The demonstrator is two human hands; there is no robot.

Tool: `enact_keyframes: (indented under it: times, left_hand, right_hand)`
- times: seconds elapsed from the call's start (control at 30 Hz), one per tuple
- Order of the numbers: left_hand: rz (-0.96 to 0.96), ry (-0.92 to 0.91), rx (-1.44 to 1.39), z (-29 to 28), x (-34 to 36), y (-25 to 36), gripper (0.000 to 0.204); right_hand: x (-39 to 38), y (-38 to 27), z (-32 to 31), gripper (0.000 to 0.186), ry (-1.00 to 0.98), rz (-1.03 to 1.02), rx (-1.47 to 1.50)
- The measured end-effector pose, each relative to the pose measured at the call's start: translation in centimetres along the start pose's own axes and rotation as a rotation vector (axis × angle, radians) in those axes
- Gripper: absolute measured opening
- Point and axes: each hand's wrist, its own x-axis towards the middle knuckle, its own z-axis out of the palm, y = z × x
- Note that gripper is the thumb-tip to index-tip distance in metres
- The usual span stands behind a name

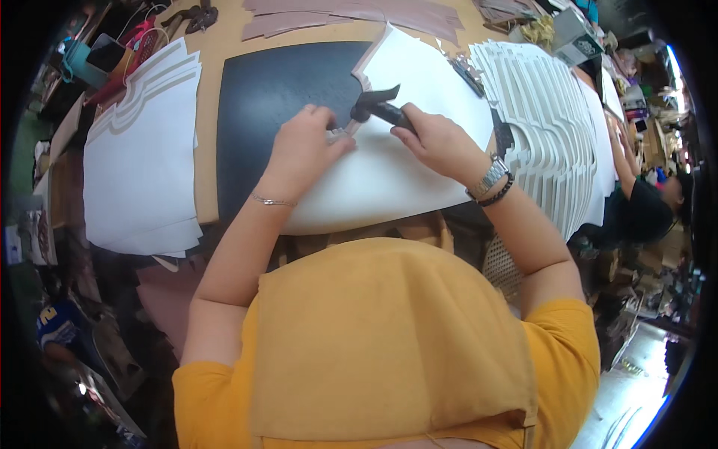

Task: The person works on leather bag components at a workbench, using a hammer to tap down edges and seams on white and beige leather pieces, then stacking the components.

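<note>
Dark metal hammer (pixel 374 102), head just right of left fingers (pixel 326 114)

Right fingers (pixel 416 118) wrap its slanting handle (pixel 390 114); left ones curl, hold unclear.

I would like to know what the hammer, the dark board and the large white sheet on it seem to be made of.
Hammer: head probably steel, from its dark, dull metallic look; the black handle's material is unclear.
Dark board: perhaps rubber or plastic, as its surface looks smooth and even.
White sheet: maybe paper or coated leather; its matte, smooth face leaves this open.
</note>
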Motion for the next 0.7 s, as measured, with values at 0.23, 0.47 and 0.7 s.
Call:
enact_keyframes:
  times: [0.23, 0.47, 0.7]
  left_hand:
    - [-0.241, -0.276, -0.23, -1.9, 0.9, -0.6, 0.033]
    - [0.143, -0.106, -0.125, -0.6, -0.1, -1.8, 0.014]
    - [0.335, 0.064, 0.032, 0.5, -0.8, -1.9, 0.007]
  right_hand:
    - [0.2, 0.8, 0.7, 0.033, 0.025, -0.014, 0.043]
    - [-0.5, -0.9, 0.5, 0.031, 0.085, -0.032, 0.11]
    - [0.0, -2.0, -0.2, 0.032, 0.116, -0.106, 0.05]
